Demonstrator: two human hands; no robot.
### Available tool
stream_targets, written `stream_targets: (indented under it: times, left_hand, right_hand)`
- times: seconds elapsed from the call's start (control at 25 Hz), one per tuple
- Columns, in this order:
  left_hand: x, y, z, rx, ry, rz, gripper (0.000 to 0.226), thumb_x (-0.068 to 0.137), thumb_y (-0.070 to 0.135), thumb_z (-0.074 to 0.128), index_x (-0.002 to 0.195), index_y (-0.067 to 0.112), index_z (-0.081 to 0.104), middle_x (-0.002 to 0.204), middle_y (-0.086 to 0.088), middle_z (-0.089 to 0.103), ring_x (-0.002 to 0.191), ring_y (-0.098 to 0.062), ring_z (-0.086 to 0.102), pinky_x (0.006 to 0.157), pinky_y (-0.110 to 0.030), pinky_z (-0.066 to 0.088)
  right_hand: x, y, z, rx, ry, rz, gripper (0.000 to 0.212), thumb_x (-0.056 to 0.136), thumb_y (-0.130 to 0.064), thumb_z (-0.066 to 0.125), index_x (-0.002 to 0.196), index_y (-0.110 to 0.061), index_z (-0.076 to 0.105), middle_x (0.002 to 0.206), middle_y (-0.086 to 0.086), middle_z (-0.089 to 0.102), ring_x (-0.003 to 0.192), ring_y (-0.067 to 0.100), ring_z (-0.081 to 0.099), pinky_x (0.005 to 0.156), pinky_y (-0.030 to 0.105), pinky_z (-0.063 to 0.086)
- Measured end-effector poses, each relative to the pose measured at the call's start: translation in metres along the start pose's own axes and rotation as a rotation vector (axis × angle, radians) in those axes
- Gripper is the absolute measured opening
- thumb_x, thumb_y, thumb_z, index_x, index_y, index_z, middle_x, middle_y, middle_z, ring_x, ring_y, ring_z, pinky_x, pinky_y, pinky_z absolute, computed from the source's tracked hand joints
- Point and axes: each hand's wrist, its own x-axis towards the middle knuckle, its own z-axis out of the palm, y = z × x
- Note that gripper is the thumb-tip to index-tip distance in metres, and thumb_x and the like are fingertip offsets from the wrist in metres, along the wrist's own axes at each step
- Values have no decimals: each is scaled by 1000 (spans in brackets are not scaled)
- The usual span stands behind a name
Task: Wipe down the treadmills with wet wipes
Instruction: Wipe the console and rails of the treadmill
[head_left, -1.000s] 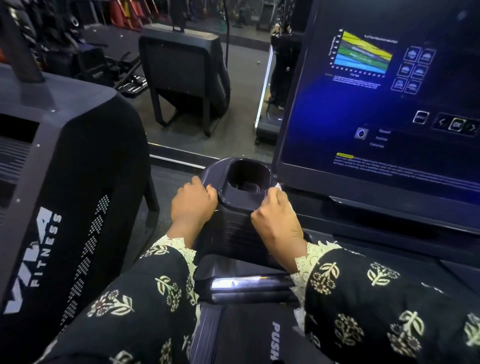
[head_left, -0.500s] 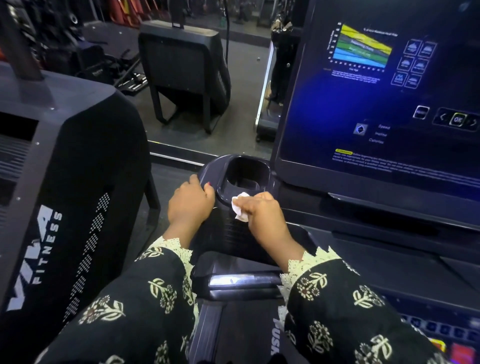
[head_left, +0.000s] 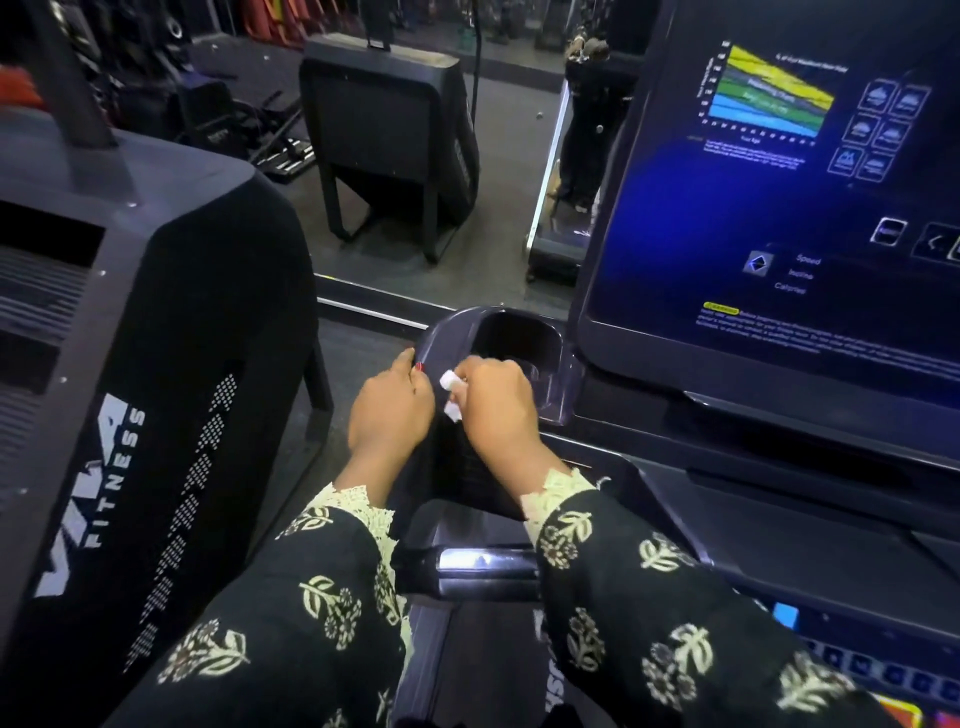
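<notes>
Head view: right hand (head_left: 493, 408) pinches a balled white wipe (head_left: 450, 388) on the near-left rim of the cup holder (head_left: 565, 374). Left hand (head_left: 389, 410) curls round its left edge, bracing. Suggest: unfold wipe for more contact, run the full rim, then the well, firm pressure. Stay off the screen (head_left: 779, 218) right of it.

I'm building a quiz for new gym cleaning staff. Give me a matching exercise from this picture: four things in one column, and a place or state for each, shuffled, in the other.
Things
1 wet wipe
2 left hand
3 console screen
4 cup holder

Place or state
A lit, showing a coloured chart
B pinched in the right hand
C dark hollow just left of the screen
D gripping the cup holder's left side

Pairs: 1-B, 2-D, 3-A, 4-C
</notes>
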Motion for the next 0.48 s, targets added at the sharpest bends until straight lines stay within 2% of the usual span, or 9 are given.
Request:
stream_targets:
  times: [0.12,0.2,0.24,0.36,0.44,0.48]
  left_hand:
    - [-3,0,-2,1,20,-1,46,99,29,33,144,23,41,123,-17,62,111,-37,55,89,-41,46]
    - [-4,1,-1,46,24,32,46,99,29,33,143,20,41,121,-17,62,109,-37,56,87,-42,46]
    - [-4,0,0,64,27,44,46,99,29,34,144,19,40,120,-17,62,109,-38,56,87,-43,46]
    - [-4,2,5,124,33,55,46,99,26,34,142,14,39,120,-19,60,110,-39,53,85,-44,45]
    - [-2,5,8,191,40,58,41,98,24,33,136,9,40,118,-20,59,109,-39,52,83,-44,44]
    - [-1,8,9,229,43,64,38,97,22,34,132,7,41,117,-20,59,109,-39,52,81,-44,43]
  right_hand:
    - [27,-10,10,-1,64,80,24,98,-15,44,115,-3,57,117,15,58,110,31,54,88,34,39]
    - [41,-5,10,69,113,177,23,98,-14,45,114,-3,59,117,16,57,110,31,53,89,34,39]
    - [44,0,15,87,80,164,23,98,-13,45,112,-4,60,116,15,57,109,29,53,89,32,39]
    - [32,8,23,92,-27,22,16,91,-11,53,95,-9,69,102,13,60,98,30,58,84,36,44]
    - [25,12,26,232,-28,14,13,86,-12,57,77,-15,65,95,16,61,92,34,58,82,43,47]
    - [30,16,27,250,-6,27,14,86,-8,55,79,-14,65,98,18,61,95,35,56,84,43,46]
